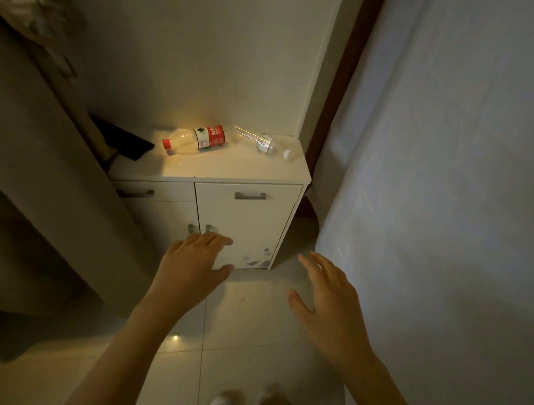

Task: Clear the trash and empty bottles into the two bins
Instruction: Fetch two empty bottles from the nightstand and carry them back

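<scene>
**Reaching for the two empty bottles on the cabinet top**

A red-labelled plastic bottle [194,140] with a red cap lies on its side at the back of the white cabinet top [212,168]. Just beside it to the right lies a clear bottle [264,142] with a white cap, also on its side. A dark flat object [123,139] sits at the cabinet's left rear corner; what it is cannot be told.

Both hands are out in front of the cabinet doors and hold nothing. The left hand [191,266] has relaxed, loosely spread fingers; the right hand [328,301] is spread wide.

This looks like the approach step. Next, each hand probably needs to rise over the cabinet edge and wrap round a bottle. No bin shows here, so the carry will call for turning away.
</scene>
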`<state>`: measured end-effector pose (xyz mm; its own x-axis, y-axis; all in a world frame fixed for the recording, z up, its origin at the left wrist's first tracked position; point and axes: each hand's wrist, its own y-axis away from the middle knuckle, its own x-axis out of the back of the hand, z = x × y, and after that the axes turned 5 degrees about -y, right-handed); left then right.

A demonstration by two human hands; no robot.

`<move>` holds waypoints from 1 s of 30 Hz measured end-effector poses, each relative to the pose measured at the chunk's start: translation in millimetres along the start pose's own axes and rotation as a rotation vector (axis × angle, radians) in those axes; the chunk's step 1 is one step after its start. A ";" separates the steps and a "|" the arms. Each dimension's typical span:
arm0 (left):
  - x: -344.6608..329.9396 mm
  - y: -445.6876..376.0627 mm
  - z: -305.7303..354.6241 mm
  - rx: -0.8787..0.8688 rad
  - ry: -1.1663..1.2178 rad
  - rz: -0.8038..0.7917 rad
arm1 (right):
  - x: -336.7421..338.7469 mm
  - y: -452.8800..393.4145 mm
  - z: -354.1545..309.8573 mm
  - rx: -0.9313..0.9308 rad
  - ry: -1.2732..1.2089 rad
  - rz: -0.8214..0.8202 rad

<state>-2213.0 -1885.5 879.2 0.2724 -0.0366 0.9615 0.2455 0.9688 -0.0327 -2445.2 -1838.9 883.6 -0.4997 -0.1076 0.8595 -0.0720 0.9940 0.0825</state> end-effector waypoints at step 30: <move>-53.5 -359.7 -87.0 1.188 1.244 0.316 | -30.1 -478.7 -11.1 -0.903 -1.467 -0.454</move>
<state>-2234.9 -2253.4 815.7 0.7995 0.5743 0.1761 -0.5539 0.5915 0.5859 -2386.1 -2311.3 823.8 -0.8992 0.2233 -0.3763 -0.2115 0.5312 0.8205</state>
